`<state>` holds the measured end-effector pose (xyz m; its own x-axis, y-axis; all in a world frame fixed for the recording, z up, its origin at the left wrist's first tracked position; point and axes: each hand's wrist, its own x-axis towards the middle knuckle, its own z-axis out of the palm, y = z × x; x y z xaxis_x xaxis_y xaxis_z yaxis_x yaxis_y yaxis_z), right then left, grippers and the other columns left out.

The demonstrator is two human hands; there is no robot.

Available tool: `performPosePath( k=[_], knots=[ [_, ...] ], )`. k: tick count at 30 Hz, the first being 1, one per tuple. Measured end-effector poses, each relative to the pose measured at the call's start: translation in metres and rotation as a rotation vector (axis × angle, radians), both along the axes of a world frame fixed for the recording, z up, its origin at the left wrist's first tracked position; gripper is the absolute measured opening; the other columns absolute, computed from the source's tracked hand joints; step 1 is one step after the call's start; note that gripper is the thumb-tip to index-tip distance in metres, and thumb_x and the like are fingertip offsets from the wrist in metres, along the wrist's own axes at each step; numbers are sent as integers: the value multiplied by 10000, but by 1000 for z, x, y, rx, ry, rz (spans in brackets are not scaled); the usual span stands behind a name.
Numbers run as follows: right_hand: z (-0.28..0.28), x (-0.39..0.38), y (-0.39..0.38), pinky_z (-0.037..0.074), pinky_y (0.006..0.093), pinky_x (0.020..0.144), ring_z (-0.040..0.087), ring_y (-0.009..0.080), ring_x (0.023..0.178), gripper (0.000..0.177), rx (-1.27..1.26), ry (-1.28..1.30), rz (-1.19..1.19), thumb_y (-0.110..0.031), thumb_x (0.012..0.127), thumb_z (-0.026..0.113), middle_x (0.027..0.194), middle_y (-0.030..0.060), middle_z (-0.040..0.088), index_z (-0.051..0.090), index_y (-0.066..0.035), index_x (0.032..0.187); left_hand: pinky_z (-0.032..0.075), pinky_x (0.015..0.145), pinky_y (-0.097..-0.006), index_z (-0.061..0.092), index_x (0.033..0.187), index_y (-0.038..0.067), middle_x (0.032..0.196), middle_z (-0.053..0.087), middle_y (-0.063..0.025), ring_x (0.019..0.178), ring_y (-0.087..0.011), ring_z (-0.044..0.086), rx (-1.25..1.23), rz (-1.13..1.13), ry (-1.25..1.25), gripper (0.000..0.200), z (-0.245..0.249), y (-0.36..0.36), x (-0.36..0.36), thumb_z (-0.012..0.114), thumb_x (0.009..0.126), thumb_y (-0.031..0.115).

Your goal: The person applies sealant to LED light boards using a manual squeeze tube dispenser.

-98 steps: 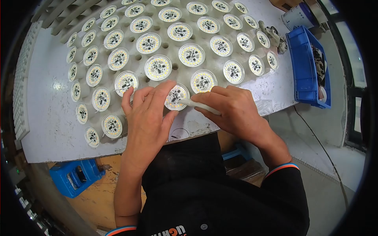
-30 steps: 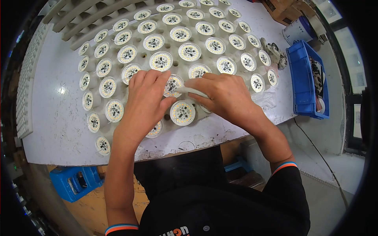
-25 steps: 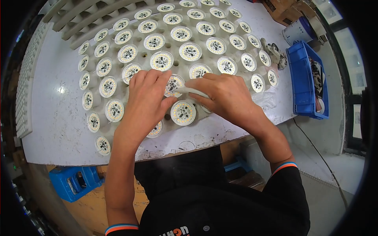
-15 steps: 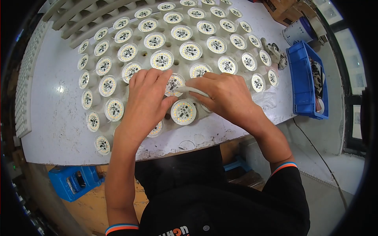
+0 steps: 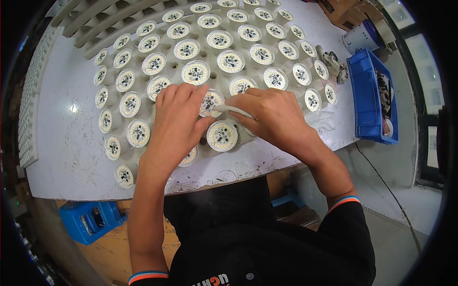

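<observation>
Round white lamp pieces with LED boards stand in rows in a pale tray. One lamp sits between my two hands. My left hand rests at its left side, thumb and fingers bent around its rim. In my right hand is a thin pale tool, gripped between thumb and fingers, its tip over that lamp's board. Just below, nearer the table's front edge, stands another lamp. My hands hide parts of the neighbouring lamps.
Grey empty trays lean at the back left, and another lamp-filled tray stands at the far left. On the right are a blue bin with odds and ends, a white bucket and a cardboard box. A blue stool is below the table.
</observation>
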<state>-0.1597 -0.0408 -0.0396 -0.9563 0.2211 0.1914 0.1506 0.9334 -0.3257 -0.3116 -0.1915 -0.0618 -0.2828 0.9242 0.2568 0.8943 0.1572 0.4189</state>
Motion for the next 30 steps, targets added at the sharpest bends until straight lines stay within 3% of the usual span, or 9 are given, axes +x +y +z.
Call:
performPosePath(
  k=[9, 13, 14, 18, 30],
  knots=[
    [1, 2, 1, 511, 419, 593, 669, 302, 719, 164, -42, 9, 9, -220, 828, 682, 823, 75, 677, 677, -117, 957, 379, 952, -395, 579, 1250, 43, 1128, 583, -108, 1068, -295, 509, -14, 19, -6, 572, 6, -1, 3, 777, 720, 127],
    [-7, 5, 8, 528, 397, 636, 674, 295, 760, 207, -181, 266, -62, -232, 842, 690, 896, 77, 702, 699, -139, 1027, 430, 897, -375, 601, 1216, 60, 1106, 591, -108, 1016, -285, 537, 122, 56, -61, 502, 18, -5, -9, 760, 742, 104],
    [-7, 7, 10, 530, 392, 644, 675, 293, 767, 216, -212, 279, -78, -235, 845, 691, 909, 77, 705, 701, -143, 1039, 463, 840, -359, 643, 1112, 54, 1027, 610, -99, 933, -252, 566, 185, 122, -83, 350, 21, -4, -15, 724, 772, 70],
    [-5, 10, 10, 532, 389, 652, 674, 286, 773, 220, -233, 239, -86, -237, 840, 698, 905, 78, 706, 703, -147, 1041, 475, 804, -347, 663, 964, 22, 908, 625, -84, 850, -212, 583, 155, 262, -147, 153, 31, 4, -40, 669, 815, 59],
    [-4, 11, 10, 532, 391, 652, 674, 281, 772, 228, -231, 219, -76, -240, 834, 697, 904, 83, 703, 701, -154, 1044, 438, 902, -369, 693, 1047, 82, 1034, 621, -66, 1050, -258, 528, -140, 82, -79, 280, 23, 34, -49, 737, 773, 117]
  ],
)
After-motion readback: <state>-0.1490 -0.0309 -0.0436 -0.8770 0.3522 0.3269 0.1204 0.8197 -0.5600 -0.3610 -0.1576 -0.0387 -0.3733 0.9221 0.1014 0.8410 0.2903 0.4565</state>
